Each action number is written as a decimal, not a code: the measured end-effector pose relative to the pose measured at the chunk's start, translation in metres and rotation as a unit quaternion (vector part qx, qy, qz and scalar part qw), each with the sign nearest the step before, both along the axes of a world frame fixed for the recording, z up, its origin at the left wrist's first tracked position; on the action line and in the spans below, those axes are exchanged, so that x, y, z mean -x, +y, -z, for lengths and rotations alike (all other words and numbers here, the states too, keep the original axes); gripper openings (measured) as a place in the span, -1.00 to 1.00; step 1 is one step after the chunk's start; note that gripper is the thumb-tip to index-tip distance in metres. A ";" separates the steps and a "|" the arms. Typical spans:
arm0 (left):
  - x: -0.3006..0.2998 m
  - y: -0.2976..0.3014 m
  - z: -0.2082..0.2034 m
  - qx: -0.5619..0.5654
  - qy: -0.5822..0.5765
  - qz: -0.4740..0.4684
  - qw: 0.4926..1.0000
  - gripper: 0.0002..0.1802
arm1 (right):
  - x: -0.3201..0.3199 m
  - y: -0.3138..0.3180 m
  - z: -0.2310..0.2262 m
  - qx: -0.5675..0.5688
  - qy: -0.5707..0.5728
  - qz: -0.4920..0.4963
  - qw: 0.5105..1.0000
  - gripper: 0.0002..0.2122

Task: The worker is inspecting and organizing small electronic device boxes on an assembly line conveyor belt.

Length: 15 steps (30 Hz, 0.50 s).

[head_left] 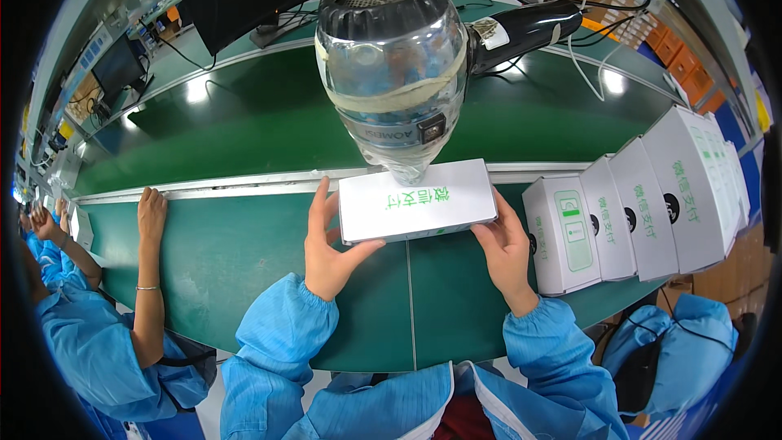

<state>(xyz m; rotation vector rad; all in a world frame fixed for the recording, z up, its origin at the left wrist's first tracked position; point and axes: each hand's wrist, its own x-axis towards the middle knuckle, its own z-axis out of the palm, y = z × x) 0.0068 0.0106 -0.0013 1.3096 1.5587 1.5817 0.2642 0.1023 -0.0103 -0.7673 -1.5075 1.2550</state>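
Observation:
Both my hands hold a white cardboard box (pixel 418 216) with green print, one at each end, above the green worktop. My left hand (pixel 329 254) wraps the box's left end, thumb along the near lower edge. My right hand (pixel 507 254) grips the right end, its thumb at the near lower corner. Directly over the box's far edge points the narrow nozzle of a hair dryer (pixel 391 73), which has a clear body, a black grille on top and a tape band. I cannot tell whether the nozzle touches the box.
Several similar white boxes (pixel 615 216) stand in a leaning row at my right. A metal rail (pixel 195 194) crosses the green bench (pixel 220 277) behind my hands. On the left, a co-worker's forearm (pixel 149 293) rests on the bench. Cables (pixel 599 33) and a dark monitor (pixel 252 0) are behind.

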 end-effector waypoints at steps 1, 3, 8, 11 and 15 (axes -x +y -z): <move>0.001 0.000 0.000 0.000 0.001 -0.001 1.000 0.27 | 0.001 0.000 0.001 -0.001 -0.001 -0.001 1.000 -0.44; 0.002 -0.001 0.001 -0.003 0.001 -0.001 1.000 0.26 | 0.002 0.000 0.001 -0.002 -0.003 -0.001 1.000 -0.44; 0.013 -0.003 -0.008 0.026 0.110 0.028 0.993 0.21 | 0.001 0.000 -0.004 0.001 0.001 -0.041 0.999 -0.43; 0.034 -0.013 0.001 0.071 0.044 0.050 0.995 0.15 | -0.011 -0.013 -0.015 -0.022 -0.088 -0.072 0.993 -0.44; 0.088 -0.080 -0.002 0.062 0.100 -0.047 0.992 0.13 | -0.041 -0.052 -0.030 -0.316 -0.258 -0.021 0.913 -0.48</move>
